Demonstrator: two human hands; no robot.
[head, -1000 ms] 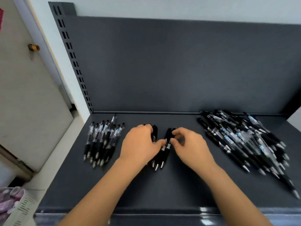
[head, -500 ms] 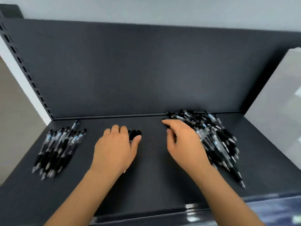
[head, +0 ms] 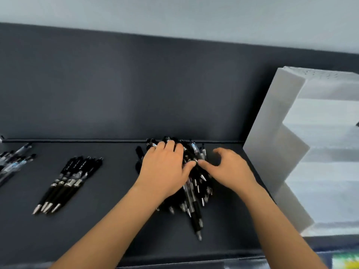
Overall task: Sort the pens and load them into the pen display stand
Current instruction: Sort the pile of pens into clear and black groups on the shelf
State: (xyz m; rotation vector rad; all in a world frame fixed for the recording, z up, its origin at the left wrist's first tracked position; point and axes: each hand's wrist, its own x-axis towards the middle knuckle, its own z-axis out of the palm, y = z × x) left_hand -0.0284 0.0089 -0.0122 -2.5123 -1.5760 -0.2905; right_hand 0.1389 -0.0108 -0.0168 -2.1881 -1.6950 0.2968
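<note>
a loose heap of black and clear-barrelled click pens (head: 196, 191) lies against the back edge of the dark grey metal shelf (head: 116, 220), towards its right end, just beside the white stepped pen display stand (head: 310, 152). that closeness should keep the loading reach short. the left hand (head: 165, 167) lies spread over the heap, fingers relaxed, probably steadying it. the right hand (head: 229, 167) is wide, thumb touching the heap and fingers loosely arched, gripping nothing i can see. it looks ready to pick out one pen.

one heap, too tangled to count. one stray black pen (head: 138, 158) lies at its left side. a sorted row of all-black pens (head: 71, 179), about five, sits mid-shelf. a second group of clear pens (head: 13, 162) is cut off at the left edge. no pens show in the stand.
</note>
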